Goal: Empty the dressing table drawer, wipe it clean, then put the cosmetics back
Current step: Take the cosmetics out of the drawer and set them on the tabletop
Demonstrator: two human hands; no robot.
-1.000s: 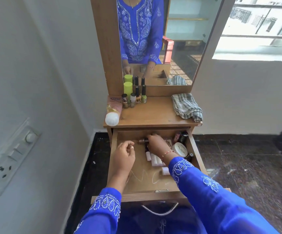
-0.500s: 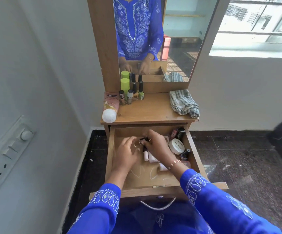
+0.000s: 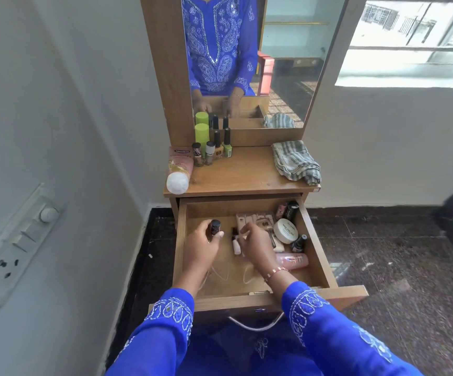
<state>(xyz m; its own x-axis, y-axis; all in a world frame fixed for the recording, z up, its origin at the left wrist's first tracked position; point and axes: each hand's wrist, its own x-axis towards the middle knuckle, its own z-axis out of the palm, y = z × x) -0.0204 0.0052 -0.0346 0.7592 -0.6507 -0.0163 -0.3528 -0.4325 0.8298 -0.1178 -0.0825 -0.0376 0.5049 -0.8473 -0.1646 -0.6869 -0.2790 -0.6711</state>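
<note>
Drawer (image 3: 317, 256), pulled open: left hand (image 3: 201, 246) grips a dark bottle (image 3: 215, 227) upright. Right hand (image 3: 255, 244), fingers loosely curled, hovers over small cosmetics it partly hides; whether it holds one cannot be told. White jar (image 3: 285, 230) at right. Worktop (image 3: 244, 172): nail polishes (image 3: 213, 149), pink tube (image 3: 179, 169), striped cloth (image 3: 295, 161).
</note>
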